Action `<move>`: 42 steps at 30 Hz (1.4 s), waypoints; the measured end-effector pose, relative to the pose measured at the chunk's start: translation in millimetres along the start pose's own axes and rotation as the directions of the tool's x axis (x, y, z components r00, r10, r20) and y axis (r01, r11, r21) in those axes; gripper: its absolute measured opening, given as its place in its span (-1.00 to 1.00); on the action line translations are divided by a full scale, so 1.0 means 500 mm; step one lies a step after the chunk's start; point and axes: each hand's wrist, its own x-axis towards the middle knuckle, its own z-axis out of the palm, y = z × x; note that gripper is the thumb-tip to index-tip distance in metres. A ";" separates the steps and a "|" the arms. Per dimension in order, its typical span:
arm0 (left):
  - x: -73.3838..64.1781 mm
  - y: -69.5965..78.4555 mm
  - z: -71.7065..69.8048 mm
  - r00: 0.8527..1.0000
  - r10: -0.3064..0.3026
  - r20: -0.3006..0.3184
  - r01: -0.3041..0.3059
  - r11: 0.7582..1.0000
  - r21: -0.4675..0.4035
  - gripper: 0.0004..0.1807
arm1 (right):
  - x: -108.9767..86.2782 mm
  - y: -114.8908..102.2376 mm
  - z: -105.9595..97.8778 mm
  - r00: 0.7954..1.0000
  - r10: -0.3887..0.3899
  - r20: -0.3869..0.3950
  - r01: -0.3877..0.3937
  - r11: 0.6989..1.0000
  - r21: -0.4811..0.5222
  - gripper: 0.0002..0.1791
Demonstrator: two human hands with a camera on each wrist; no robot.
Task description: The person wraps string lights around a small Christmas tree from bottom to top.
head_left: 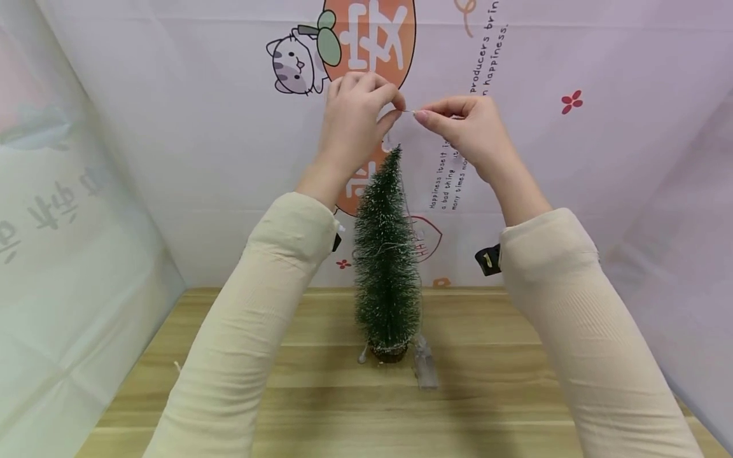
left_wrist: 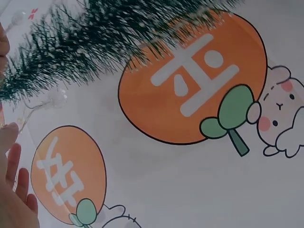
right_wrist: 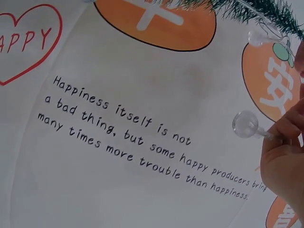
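Observation:
A small green artificial Christmas tree (head_left: 386,267) with white-flecked needles stands upright on the wooden table. Just above its tip, my left hand (head_left: 357,117) pinches a thin string-light wire (head_left: 408,112) between thumb and forefinger. My right hand (head_left: 472,130) pinches the same wire a short way to the right, so a little piece spans the gap. In the right wrist view a clear round bulb (right_wrist: 245,124) sticks out from the right hand (right_wrist: 287,161). Another clear bulb (left_wrist: 58,97) shows near the left hand (left_wrist: 19,190) in the left wrist view. Wire runs loosely down the tree's right side.
Beside the tree's base on the table (head_left: 321,407) lies a clear battery box (head_left: 425,370). One small bulb (head_left: 362,357) rests left of the base. A printed white cloth (head_left: 572,159) hangs behind, and cloth sides flank the table.

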 end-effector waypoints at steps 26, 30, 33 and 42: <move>-0.035 -0.069 0.015 0.997 -0.061 0.040 0.071 0.946 -0.316 -0.82 | -0.035 0.011 -0.034 0.984 -0.050 0.169 0.018 0.982 0.187 -0.80; -0.049 -0.073 0.020 0.997 -0.070 0.034 0.078 0.931 -0.355 -0.83 | -0.041 0.006 -0.026 0.987 -0.035 0.156 0.004 0.980 0.199 -0.83; -0.059 -0.079 0.024 0.997 -0.074 0.009 0.072 0.933 -0.353 -0.84 | -0.047 0.006 -0.019 0.986 -0.040 0.162 0.008 0.982 0.188 -0.83; -0.084 -0.097 0.038 0.993 -0.030 -0.111 -0.005 0.955 -0.297 -0.82 | -0.062 0.003 0.003 0.978 -0.061 0.200 0.041 0.994 0.104 -0.80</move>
